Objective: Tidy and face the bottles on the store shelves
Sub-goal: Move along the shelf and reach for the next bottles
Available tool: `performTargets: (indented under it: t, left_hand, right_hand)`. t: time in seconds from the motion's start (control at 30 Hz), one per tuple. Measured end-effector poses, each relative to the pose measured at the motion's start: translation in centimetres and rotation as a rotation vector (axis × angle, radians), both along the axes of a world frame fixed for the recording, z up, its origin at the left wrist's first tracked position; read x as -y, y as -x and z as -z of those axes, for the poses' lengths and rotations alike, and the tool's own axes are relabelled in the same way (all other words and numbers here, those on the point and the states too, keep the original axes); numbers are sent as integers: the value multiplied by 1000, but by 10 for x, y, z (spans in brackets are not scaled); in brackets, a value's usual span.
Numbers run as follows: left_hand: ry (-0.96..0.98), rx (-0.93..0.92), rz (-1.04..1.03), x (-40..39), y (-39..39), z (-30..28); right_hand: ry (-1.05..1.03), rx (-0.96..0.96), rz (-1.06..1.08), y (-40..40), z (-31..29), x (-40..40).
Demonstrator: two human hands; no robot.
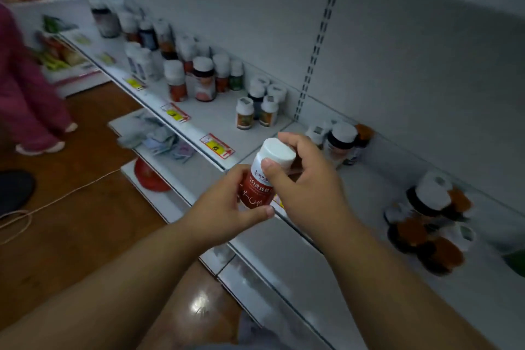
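while the left hand (224, 202) is gripping the lower body of a red bottle (260, 187) and the right hand (306, 176) is pinching its white cap (279, 152), both are holding it tilted just in front of the shelf (369, 264) edge, with other bottles (257, 106) standing grouped farther along.

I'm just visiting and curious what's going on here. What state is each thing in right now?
Red bottle: lifted off the shelf, tilted, white cap on.
Left hand: gripping the bottle's base.
Right hand: fingers wrapped round the cap.
Small bottle group: upright on the shelf.
Right-hand bottles: bunched together, too blurred to judge.
Price tag: fixed on the shelf edge.
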State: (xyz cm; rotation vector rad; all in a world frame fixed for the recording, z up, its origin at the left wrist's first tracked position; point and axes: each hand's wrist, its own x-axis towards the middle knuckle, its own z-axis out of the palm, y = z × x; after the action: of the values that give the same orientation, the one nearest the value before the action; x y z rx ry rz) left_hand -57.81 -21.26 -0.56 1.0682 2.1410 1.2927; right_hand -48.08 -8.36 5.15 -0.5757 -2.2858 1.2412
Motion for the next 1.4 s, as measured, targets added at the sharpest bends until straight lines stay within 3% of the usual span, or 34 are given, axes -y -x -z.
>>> performTargets:
  t: [0.2, 0.37, 0.6, 0.73, 1.03, 1.23, 1.4]
  left_hand:
    - [170, -172, -159, 29, 90, 7]
    - [213, -240, -153, 37, 165, 16]
    - [164, -373, -43, 47, 304, 29]
    - [13, -479, -97, 38, 369, 10]
    - [-62, -589, -61, -6, 422, 14]
    - [-88, -655, 248, -20, 440, 24]
    - [-87, -641, 309, -22, 447, 30]
  right_hand:
    - [-107, 22, -103, 110, 6, 4]
    - [-189, 67, -80, 189, 20, 12]
    - [-215, 89, 105, 300, 40, 30]
    - [-168, 202, 250, 345, 43, 29]
    - [-197, 287, 263, 378, 57, 27]
    - [-187, 275, 314, 376, 61, 27]
    - [-183, 299, 348, 381, 62, 33]
